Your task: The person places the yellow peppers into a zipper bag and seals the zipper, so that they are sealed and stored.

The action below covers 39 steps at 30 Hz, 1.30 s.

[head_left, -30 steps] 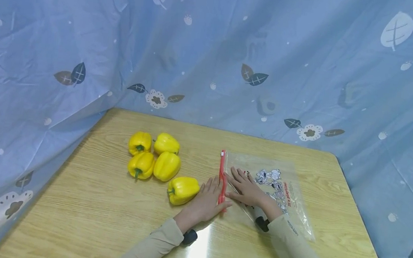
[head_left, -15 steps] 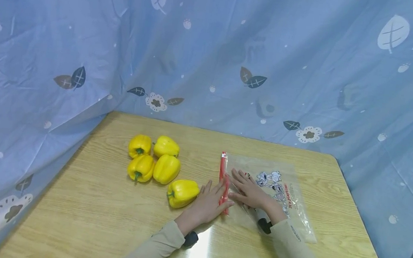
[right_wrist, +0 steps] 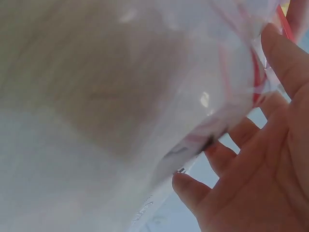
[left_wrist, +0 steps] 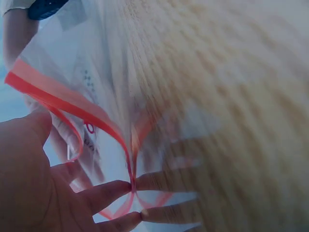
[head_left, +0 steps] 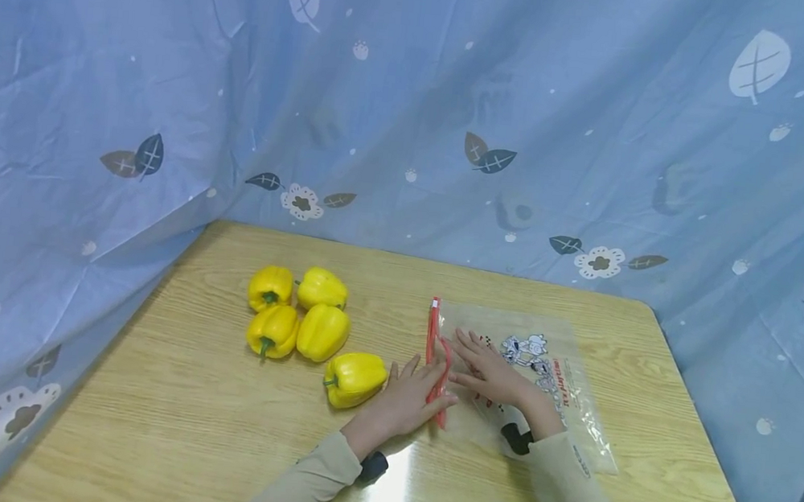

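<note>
Clear zip bag, printed w/ cartoon animals + red lettering, lies on worktop, R of the peppers; red zip edge faces L.

Change vs. ~1 s ago: red edge was nearly one line; now shows as two strips, one bowed out toward R hand. L wrist view agrees: near strip stands up off worktop in a curve, w/ gap behind it. Reads as bag mouth starting to part (my judgement), so access is partial at best; far end of edge looks together in head view.

L hand: fingers extended + spread, tips down at zip edge, thumb across it; no grip seen. R hand: fingers loosely spread over bag film just beside the edge, thumb near red strip; nothing grasped AFAICT.

Nearest yellow bell pepper sits right beside L hand, contact unclear. Other 4 yellow bell peppers clustered farther L. All 5 outside bag, approx. same spots as before. Blue leaf-print curtain behind.
</note>
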Motion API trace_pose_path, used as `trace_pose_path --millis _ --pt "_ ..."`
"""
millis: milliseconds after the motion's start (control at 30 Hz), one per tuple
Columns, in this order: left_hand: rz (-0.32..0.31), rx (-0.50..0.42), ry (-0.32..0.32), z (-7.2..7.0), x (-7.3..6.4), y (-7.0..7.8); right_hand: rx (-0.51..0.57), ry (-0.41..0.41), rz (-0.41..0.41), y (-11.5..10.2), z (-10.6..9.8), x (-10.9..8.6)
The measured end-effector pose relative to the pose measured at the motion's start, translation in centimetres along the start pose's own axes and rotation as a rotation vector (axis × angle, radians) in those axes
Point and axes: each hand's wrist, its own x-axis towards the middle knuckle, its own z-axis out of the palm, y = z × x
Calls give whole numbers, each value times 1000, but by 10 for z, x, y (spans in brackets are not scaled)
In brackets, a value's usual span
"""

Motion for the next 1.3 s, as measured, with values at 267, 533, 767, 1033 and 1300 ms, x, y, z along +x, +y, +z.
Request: trace_pose_path --millis 267,533,767,1033,1300 --pt "5 2 -6 0 -2 -1 133 10 -16 -2 -2 -2" --pt "21 -1 13 0 -5 0 185 36 -14 -9 -2 -5" --pt "20 -5 12 0 -3 0 118 103 13 -15 2 -4" --pt "18 5 -1 -1 -3 0 93 174 9 -14 7 -3" --pt "16 17 0 2 -4 -3 179 243 7 -9 9 -6"
